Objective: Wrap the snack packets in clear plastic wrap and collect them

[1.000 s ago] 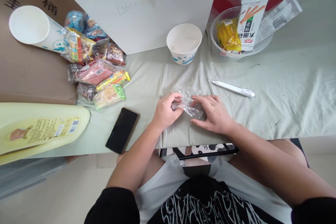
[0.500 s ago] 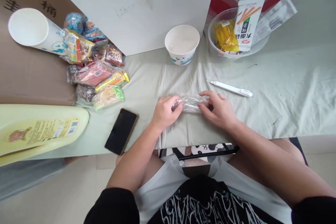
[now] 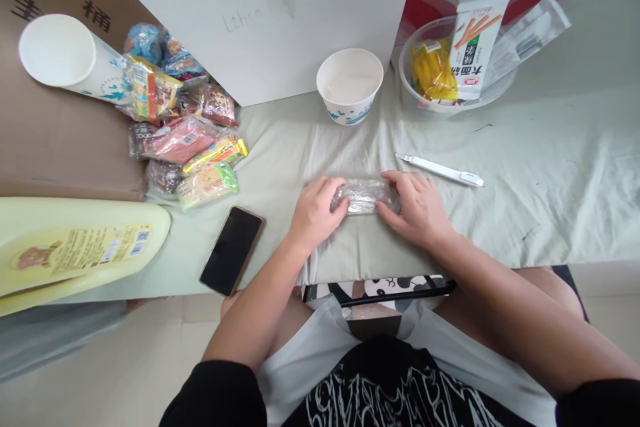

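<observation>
A small bundle in clear plastic wrap (image 3: pixel 363 196) lies crosswise on the pale green cloth (image 3: pixel 280 147); what the wrap encloses cannot be made out. My left hand (image 3: pixel 319 208) grips its left end, thumb in front and fingers behind. At the other end my right hand (image 3: pixel 414 205) holds it the same way, the thumb pressed near the front edge. Just beyond my right hand rests a white utility knife (image 3: pixel 440 169), its pointed tip toward the left. A white paper bowl (image 3: pixel 349 88) with blue print stands upright behind the bundle.
Several packaged snacks (image 3: pixel 185 140) are piled at the left beside a tipped paper cup (image 3: pixel 57 51). A phone (image 3: pixel 231 251) lies near the front edge, right of a yellow bottle (image 3: pixel 85 247). A clear plastic bowl (image 3: pixel 407 83) holding packets stands at the back right. Boxes (image 3: pixel 265 20) line the back.
Both hands have stayed at the bundle's ends, with small finger shifts. The wrap now looks tighter and more compact. The whole view has shifted slightly.
</observation>
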### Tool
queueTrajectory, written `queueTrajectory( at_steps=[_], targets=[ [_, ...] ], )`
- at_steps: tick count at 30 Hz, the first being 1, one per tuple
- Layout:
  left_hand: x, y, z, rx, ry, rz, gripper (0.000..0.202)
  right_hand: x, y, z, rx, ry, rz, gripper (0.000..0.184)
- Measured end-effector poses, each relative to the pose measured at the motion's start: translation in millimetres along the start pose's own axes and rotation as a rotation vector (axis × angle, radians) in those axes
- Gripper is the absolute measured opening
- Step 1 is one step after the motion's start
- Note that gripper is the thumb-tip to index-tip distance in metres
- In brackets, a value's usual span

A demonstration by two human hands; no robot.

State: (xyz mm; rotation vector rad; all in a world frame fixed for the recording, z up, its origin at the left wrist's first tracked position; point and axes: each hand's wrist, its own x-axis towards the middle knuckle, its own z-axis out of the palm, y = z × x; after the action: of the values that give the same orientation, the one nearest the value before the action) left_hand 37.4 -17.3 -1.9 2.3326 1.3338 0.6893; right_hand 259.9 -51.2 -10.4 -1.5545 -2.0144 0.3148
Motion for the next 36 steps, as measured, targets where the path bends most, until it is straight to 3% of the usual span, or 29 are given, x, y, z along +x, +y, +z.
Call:
queueTrajectory(
  at_steps=[2,6,8,10,12,15,19,22,24,30,32,36],
  targets=[
    [0.5,0.8,-0.5,-0.022,0.053,0.029,0.02,-0.6,-0.2,0.7,0.043,-0.027,-0.013,0.036],
    [-1.1,5.4,-3.3,-0.224,0.312,0.169,0.007,-2.8,-4.5,-1.7,0.216,-0.017,-0.015,0.031],
    [-3.0,9.4,-4.7,-0.318,0.421,0.214,0.021,-3.9,-7.4,-3.4,0.236,0.029,0.003,0.029],
    [-4.5,13.4,-4.6,-0.338,0.455,0.249,0.031,-5.0,-9.9,-4.3,0.236,0.065,0.014,0.028],
    [-4.9,16.0,-2.9,-0.302,0.425,0.289,0.028,-5.9,-11.9,-4.1,0.245,0.08,0.003,0.028],
    [-4.2,16.0,1.3,-0.26,0.325,0.276,0.008,-7.0,-14.9,-2.9,0.297,0.075,-0.04,0.03],
    [-5.0,12.6,5.3,-0.339,0.127,0.148,0.032,-7.9,-20.0,-3.0,0.422,0.029,-0.049,0.029],
    [-7.3,12.6,6.4,-0.425,0.003,0.058,0.038,-9.0,-23.5,-3.5,0.619,-0.077,0.027,0.023],
    [-8.4,13.5,6.9,-0.449,-0.009,0.019,0.038,-9.7,-24.3,-3.1,0.754,-0.132,0.082,0.019],
    [-8.2,12.5,6.2,-0.394,0.123,-0.065,0.038,-7.7,-22.7,-3.2,0.969,-0.16,0.144,0.02],
    [-7.5,12.4,4.0,-0.424,0.067,-0.064,0.041,-6.1,-23.7,-5.0,1.013,-0.194,0.148,0.022],
    [-5.5,15.7,-2.9,-0.502,-0.177,-0.004,0.042,-5.4,-26.7,-7.8,1.053,-0.282,0.141,0.023]
  ],
)
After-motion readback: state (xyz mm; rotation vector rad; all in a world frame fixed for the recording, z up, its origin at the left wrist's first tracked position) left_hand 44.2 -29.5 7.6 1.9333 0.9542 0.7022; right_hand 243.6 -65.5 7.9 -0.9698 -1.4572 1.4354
